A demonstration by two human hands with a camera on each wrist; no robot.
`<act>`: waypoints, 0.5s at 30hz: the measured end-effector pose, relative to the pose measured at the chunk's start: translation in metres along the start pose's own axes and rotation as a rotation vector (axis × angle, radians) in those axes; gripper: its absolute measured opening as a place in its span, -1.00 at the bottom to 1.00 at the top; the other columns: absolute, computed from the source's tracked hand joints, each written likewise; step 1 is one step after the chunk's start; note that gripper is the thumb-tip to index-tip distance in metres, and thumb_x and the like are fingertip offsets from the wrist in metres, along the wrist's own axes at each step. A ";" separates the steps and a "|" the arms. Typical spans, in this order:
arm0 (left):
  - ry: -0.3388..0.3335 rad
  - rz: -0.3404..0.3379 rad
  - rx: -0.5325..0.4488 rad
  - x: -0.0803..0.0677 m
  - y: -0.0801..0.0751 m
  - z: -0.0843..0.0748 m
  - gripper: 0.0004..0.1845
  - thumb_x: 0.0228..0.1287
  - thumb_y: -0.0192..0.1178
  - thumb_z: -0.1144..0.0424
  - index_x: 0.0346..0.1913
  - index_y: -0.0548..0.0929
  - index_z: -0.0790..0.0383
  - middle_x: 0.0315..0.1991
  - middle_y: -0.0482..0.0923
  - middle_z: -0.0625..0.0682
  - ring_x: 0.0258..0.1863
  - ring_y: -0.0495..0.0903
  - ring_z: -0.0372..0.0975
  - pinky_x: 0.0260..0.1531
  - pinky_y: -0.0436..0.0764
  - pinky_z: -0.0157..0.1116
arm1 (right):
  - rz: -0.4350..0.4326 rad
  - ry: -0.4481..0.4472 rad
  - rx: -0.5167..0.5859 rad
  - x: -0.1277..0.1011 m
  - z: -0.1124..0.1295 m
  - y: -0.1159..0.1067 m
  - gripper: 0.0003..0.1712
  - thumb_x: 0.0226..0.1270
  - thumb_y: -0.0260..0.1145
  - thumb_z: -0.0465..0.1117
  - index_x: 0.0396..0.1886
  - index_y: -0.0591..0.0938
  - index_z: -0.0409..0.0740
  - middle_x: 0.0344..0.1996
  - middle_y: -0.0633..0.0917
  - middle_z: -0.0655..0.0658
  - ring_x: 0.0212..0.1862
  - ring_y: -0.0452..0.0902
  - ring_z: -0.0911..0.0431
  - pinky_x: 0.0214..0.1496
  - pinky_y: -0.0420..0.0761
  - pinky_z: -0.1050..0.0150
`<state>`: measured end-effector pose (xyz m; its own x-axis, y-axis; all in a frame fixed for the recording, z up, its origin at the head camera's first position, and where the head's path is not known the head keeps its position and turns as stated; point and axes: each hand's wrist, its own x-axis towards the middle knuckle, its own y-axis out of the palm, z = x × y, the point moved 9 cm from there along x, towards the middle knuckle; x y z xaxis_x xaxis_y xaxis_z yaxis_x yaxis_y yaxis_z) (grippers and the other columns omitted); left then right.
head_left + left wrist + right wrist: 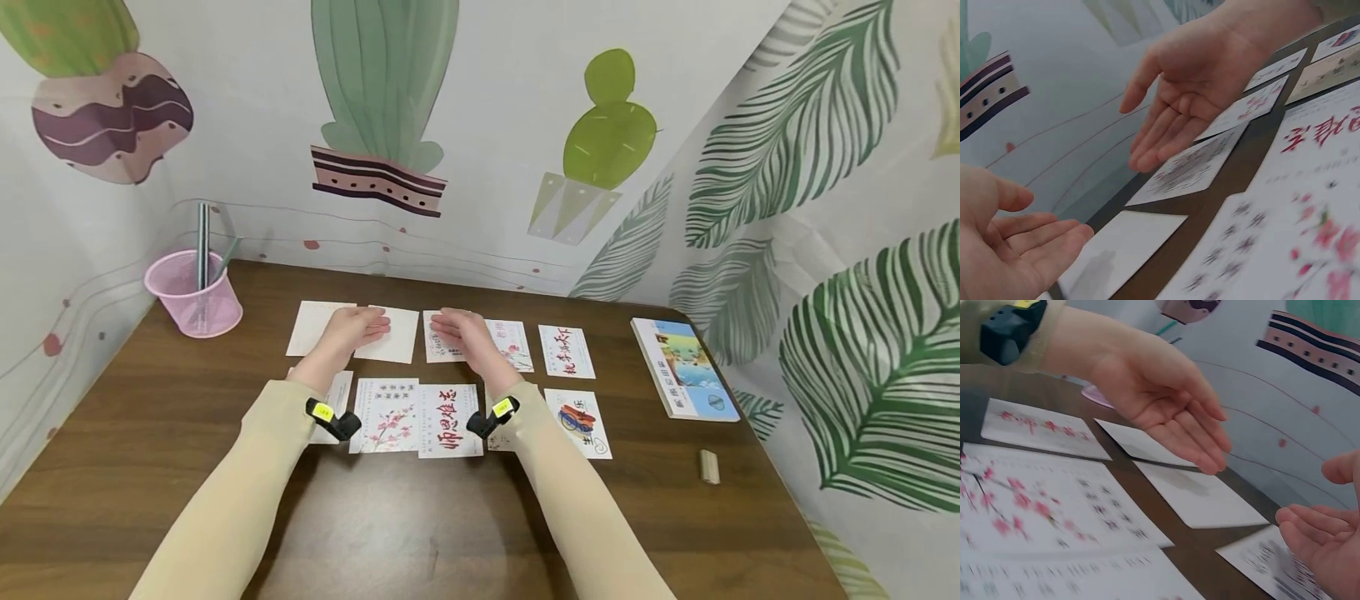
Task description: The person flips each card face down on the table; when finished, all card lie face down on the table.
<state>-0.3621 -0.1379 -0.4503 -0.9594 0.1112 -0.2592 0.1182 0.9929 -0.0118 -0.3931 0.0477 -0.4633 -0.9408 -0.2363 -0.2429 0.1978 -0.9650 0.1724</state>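
My left hand (352,327) hovered with its fingers straight and relaxed, palm turned inward, holding nothing, just above a blank white rectangular card (387,335) lying flat on the dark brown wooden surface (150,433). My right hand (463,328) faced it close by, equally loose and empty, over a white card printed with small text (438,342). Just nearer to me than both hands lay a white card with pink blossoms (387,415) and a white card with red calligraphy (448,421). Far out beyond my left hand stood a pink mesh plastic cup (193,296).
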 end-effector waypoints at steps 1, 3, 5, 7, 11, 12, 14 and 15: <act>0.000 0.010 -0.005 0.001 0.005 0.001 -0.45 0.58 -0.16 0.19 0.43 0.15 0.52 0.37 0.31 0.39 0.38 0.35 0.07 0.38 0.40 -0.20 | -0.015 -0.007 0.001 0.000 0.002 -0.007 -0.48 0.49 0.04 -0.31 0.36 0.32 -0.46 0.24 0.50 -0.45 0.25 0.52 -0.14 0.35 0.50 0.15; 0.000 0.028 -0.012 0.003 0.014 0.002 -0.45 0.58 -0.17 0.20 0.43 0.16 0.52 0.36 0.31 0.40 0.37 0.35 0.08 0.37 0.41 -0.19 | -0.042 -0.011 -0.010 -0.001 0.004 -0.019 -0.48 0.49 0.04 -0.31 0.36 0.32 -0.46 0.24 0.50 -0.45 0.25 0.51 -0.14 0.36 0.50 0.15; -0.002 0.043 -0.020 0.004 0.023 0.003 -0.45 0.58 -0.18 0.19 0.42 0.16 0.54 0.36 0.31 0.40 0.37 0.35 0.08 0.37 0.42 -0.20 | -0.061 -0.016 -0.023 -0.003 0.006 -0.031 -0.47 0.49 0.04 -0.31 0.36 0.31 -0.47 0.24 0.49 -0.46 0.28 0.48 -0.17 0.37 0.48 0.13; -0.008 0.053 -0.036 0.006 0.031 0.004 -0.44 0.58 -0.17 0.19 0.42 0.16 0.55 0.35 0.31 0.41 0.37 0.35 0.09 0.36 0.42 -0.20 | -0.079 -0.013 -0.038 -0.006 0.008 -0.042 -0.47 0.49 0.04 -0.30 0.36 0.30 -0.48 0.25 0.48 -0.46 0.31 0.44 -0.19 0.39 0.46 0.12; -0.012 0.077 -0.043 0.007 0.044 0.003 -0.44 0.58 -0.20 0.21 0.44 0.11 0.56 0.38 0.26 0.43 0.40 0.30 0.10 0.40 0.37 -0.18 | -0.097 0.019 -0.073 -0.011 0.009 -0.059 -0.46 0.49 0.04 -0.29 0.37 0.29 -0.46 0.29 0.46 -0.43 0.35 0.39 -0.19 0.43 0.41 0.11; -0.017 0.080 -0.044 0.008 0.047 0.004 -0.44 0.58 -0.21 0.21 0.44 0.11 0.55 0.39 0.25 0.42 0.40 0.30 0.10 0.41 0.36 -0.17 | -0.096 0.028 -0.080 -0.012 0.008 -0.062 -0.46 0.48 0.04 -0.29 0.37 0.29 -0.46 0.30 0.45 -0.42 0.35 0.39 -0.19 0.44 0.40 0.11; -0.020 0.090 -0.048 0.008 0.052 0.004 -0.44 0.58 -0.22 0.21 0.45 0.09 0.55 0.40 0.22 0.42 0.42 0.27 0.09 0.44 0.32 -0.16 | -0.094 0.040 -0.087 -0.013 0.008 -0.066 -0.46 0.47 0.05 -0.31 0.37 0.29 -0.47 0.32 0.44 -0.41 0.36 0.37 -0.18 0.46 0.37 0.10; -0.020 0.096 -0.048 0.009 0.055 0.004 -0.43 0.59 -0.22 0.21 0.45 0.08 0.55 0.41 0.21 0.41 0.43 0.26 0.09 0.44 0.31 -0.16 | -0.095 0.046 -0.088 -0.014 0.008 -0.068 -0.46 0.46 0.06 -0.32 0.36 0.30 -0.47 0.32 0.43 -0.41 0.37 0.37 -0.18 0.46 0.37 0.10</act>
<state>-0.3629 -0.0826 -0.4568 -0.9388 0.2055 -0.2765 0.1966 0.9787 0.0599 -0.3954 0.1177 -0.4644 -0.9434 -0.1464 -0.2976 0.1336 -0.9890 0.0630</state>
